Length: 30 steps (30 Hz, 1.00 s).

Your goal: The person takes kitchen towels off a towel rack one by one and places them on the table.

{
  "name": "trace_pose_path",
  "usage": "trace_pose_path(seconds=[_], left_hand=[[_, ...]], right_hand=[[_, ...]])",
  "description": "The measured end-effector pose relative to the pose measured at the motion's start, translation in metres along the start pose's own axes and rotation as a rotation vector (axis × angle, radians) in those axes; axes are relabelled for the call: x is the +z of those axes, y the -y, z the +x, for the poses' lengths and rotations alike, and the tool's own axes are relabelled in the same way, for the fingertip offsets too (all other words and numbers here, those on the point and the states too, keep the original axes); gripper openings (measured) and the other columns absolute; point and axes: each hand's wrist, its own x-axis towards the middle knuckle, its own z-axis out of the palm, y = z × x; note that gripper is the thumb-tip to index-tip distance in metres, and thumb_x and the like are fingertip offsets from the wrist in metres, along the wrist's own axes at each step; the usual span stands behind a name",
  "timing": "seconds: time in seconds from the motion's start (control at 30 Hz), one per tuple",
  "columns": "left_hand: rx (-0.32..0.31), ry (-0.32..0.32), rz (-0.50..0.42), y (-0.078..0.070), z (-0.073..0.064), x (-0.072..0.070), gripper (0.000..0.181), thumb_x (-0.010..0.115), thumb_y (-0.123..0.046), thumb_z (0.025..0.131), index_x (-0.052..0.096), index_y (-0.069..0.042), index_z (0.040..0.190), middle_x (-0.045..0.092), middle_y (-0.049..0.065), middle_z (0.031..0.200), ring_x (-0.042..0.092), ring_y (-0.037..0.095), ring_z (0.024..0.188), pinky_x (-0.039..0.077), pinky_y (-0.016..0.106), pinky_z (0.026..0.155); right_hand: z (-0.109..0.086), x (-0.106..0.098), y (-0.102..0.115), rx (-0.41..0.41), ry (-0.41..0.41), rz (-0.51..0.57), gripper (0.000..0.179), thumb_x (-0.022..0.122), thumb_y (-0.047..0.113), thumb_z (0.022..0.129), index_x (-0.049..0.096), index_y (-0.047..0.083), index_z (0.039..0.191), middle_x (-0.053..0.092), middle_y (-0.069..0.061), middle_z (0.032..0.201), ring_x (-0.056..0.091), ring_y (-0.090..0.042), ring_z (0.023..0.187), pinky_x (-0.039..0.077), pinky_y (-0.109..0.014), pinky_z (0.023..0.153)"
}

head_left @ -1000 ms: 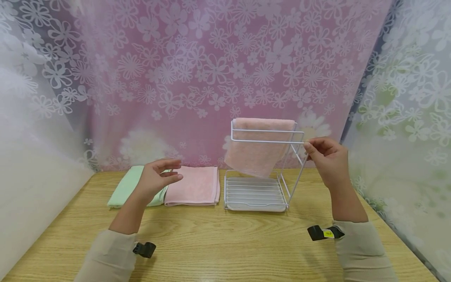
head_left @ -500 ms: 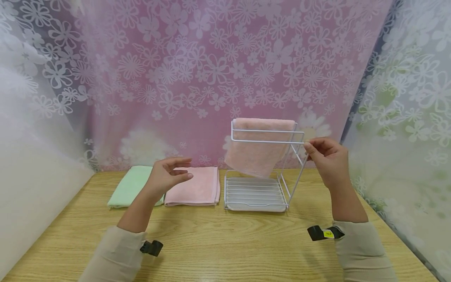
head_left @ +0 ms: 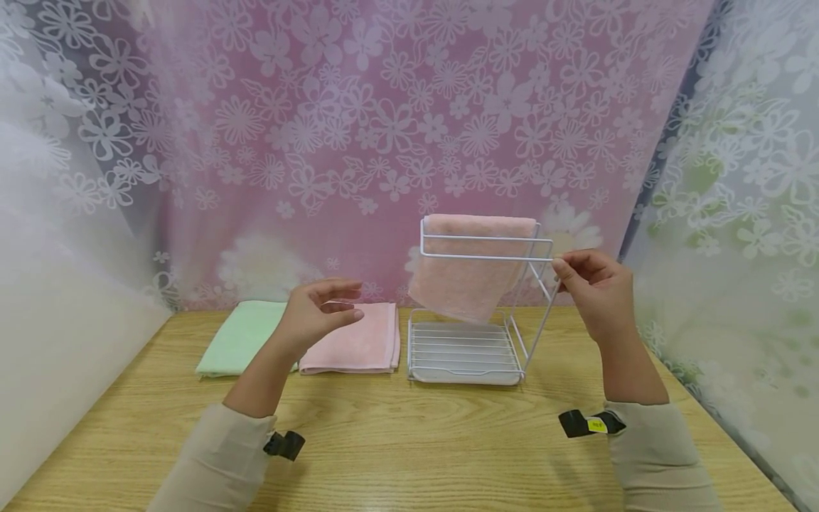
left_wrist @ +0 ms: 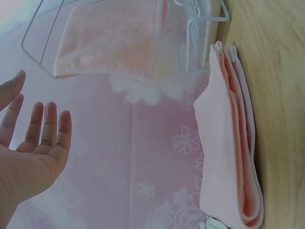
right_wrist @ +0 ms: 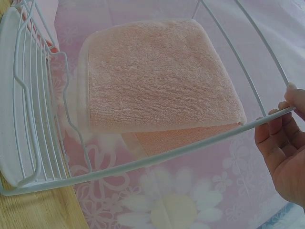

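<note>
My right hand (head_left: 596,293) pinches the upper front corner of a white wire rack (head_left: 486,257) between thumb and fingers. Over the rack's rear top bar hangs a pink towel (right_wrist: 157,76), its lower edge slanting above the wire shelf. My left hand (head_left: 318,313), fingers loosely bent and holding nothing, hovers in front of a folded pink towel (head_left: 367,341). In the left wrist view that folded towel (left_wrist: 226,152) lies on the table, its layers showing at the edge, apart from the hand. A folded green towel (head_left: 239,338) lies left of it.
Below the rack's wire shelf sits a white tray (head_left: 463,378). The wood-grain table (head_left: 397,448) meets a pink flowered curtain (head_left: 358,142) at the back, with pale walls at both sides. Black camera straps are on both wrists.
My left hand has moved to the right, from over the green towel's edge to in front of the folded pink towel. The right hand keeps its grip on the rack, which stays in place.
</note>
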Motion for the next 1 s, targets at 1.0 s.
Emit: trace_pose_path(seconds=[1.0], left_hand=[[0.070, 0.015, 0.053, -0.032, 0.023, 0.014, 0.043, 0.079, -0.005, 0.082, 0.067, -0.006, 0.123, 0.064, 0.011, 0.122, 0.063, 0.038, 0.106, 0.056, 0.038, 0.082]], right_hand=[[-0.001, -0.001, -0.001, 0.012, 0.000, 0.007, 0.013, 0.067, -0.002, 0.090, 0.066, -0.014, 0.094, 0.067, -0.007, 0.077, 0.063, -0.014, 0.063, 0.055, -0.019, 0.060]])
